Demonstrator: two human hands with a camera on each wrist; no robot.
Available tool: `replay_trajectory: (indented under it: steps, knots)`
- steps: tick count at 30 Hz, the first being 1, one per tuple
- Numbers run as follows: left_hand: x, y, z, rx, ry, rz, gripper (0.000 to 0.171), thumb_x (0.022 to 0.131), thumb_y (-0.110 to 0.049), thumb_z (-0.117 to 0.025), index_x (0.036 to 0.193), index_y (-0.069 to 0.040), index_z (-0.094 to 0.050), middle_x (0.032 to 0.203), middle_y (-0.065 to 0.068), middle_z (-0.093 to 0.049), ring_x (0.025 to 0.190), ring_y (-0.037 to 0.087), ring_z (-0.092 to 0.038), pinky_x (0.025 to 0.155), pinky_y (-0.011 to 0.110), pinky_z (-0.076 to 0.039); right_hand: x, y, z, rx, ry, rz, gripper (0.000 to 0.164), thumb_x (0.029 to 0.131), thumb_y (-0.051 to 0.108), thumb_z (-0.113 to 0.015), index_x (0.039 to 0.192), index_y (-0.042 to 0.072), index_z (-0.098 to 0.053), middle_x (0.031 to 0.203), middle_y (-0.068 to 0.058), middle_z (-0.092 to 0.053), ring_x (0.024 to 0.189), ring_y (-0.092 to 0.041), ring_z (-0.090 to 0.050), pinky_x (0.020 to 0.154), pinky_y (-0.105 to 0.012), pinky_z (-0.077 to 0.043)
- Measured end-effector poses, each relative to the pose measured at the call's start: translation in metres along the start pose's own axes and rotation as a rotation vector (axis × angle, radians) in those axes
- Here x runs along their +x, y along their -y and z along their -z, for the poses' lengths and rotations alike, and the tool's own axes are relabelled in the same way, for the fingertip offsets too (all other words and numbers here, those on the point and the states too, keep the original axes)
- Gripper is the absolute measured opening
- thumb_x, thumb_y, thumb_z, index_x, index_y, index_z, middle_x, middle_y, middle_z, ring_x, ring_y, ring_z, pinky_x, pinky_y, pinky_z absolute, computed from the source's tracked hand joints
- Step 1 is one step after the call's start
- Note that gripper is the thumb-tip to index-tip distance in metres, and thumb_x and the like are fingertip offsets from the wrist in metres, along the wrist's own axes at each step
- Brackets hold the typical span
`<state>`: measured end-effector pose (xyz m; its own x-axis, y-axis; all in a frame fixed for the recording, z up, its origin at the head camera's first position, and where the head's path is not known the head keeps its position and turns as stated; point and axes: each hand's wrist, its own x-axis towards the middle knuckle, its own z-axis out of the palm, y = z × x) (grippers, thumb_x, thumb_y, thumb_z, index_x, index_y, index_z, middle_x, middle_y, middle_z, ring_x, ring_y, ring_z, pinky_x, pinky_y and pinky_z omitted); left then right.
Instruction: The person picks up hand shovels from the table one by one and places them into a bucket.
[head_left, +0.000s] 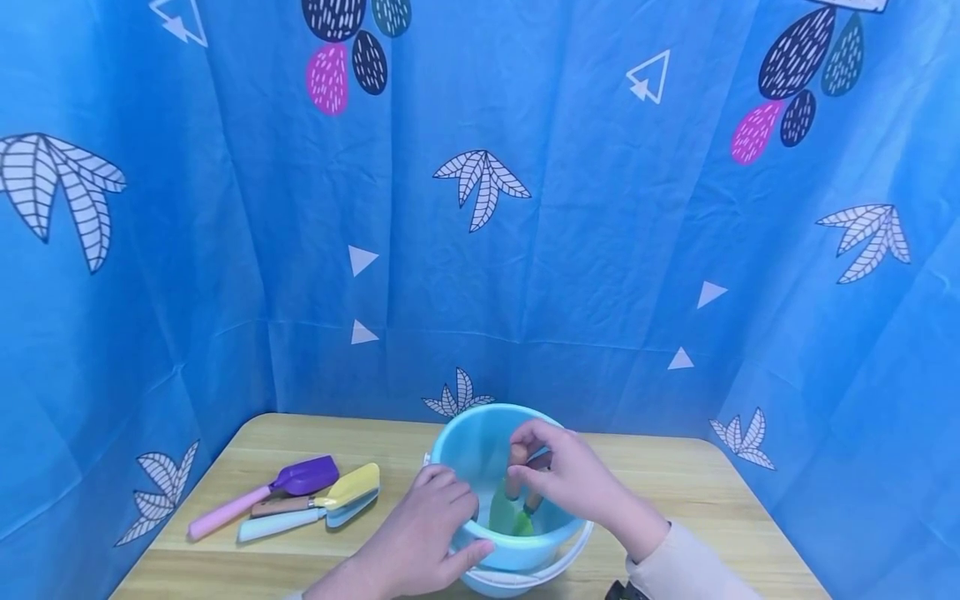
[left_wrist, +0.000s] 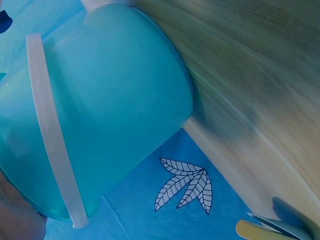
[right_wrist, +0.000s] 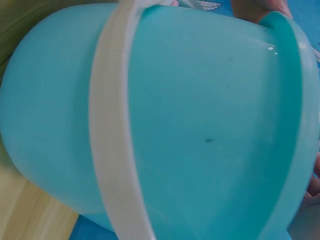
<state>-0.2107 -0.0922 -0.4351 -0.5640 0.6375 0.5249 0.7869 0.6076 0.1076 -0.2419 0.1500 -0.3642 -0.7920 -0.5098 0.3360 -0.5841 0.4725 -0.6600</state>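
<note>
A light-blue bucket [head_left: 491, 433] with a white handle [head_left: 558, 569] stands on the table in the head view. My left hand [head_left: 427, 529] grips its rim at the left front, thumb outside and fingertips over the edge. My right hand [head_left: 558, 471] reaches in over the right side and pinches the brown handle of a green shovel [head_left: 523, 523]. The shovel's blade points down inside the bucket, beside a paler green blade [head_left: 502, 510]. In the left wrist view, part of my left hand [left_wrist: 20, 215] shows at the rim. The bucket wall [right_wrist: 210, 110] fills most of the right wrist view.
On the table [head_left: 637, 517], left of the bucket, lie a purple shovel [head_left: 307, 477] with a pink handle, a yellow one [head_left: 352, 486] with a brown handle, and a light-blue one [head_left: 281, 525]. A patterned blue cloth [head_left: 465, 292] hangs behind and on both sides.
</note>
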Motion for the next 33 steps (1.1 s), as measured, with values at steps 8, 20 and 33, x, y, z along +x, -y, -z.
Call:
replay_trajectory:
  steps: [8, 20, 33]
  knots:
    - [0.0, 0.0, 0.001, -0.004, 0.025, 0.012, 0.032, 0.101, -0.058, -0.043, 0.093, -0.03, -0.056, 0.089, -0.021, -0.05, 0.096, 0.005, -0.048, 0.097, 0.04, -0.039, 0.005, -0.003, -0.01, 0.011, 0.038, -0.006, 0.02, 0.093, 0.014, -0.073, 0.108, 0.014, -0.06, 0.093, 0.005, -0.061, 0.093, -0.013, -0.064, 0.079, -0.029, -0.057]
    - [-0.001, 0.0, 0.002, 0.006, 0.041, 0.013, 0.037, 0.102, -0.059, -0.042, 0.096, -0.027, -0.06, 0.092, -0.02, -0.054, 0.1, 0.006, -0.05, 0.099, 0.042, -0.038, 0.007, -0.011, -0.021, -0.053, 0.078, 0.022, 0.023, 0.089, 0.011, -0.075, 0.103, 0.017, -0.059, 0.09, 0.01, -0.061, 0.09, -0.007, -0.063, 0.08, -0.029, -0.057]
    - [-0.001, 0.0, 0.0, 0.024, -0.002, -0.016, 0.032, 0.102, -0.056, -0.045, 0.093, -0.027, -0.056, 0.088, -0.02, -0.05, 0.097, 0.006, -0.049, 0.098, 0.039, -0.038, 0.007, -0.015, -0.023, -0.038, 0.148, 0.023, 0.022, 0.089, 0.012, -0.075, 0.099, 0.02, -0.057, 0.088, 0.009, -0.062, 0.09, -0.006, -0.064, 0.079, -0.026, -0.056]
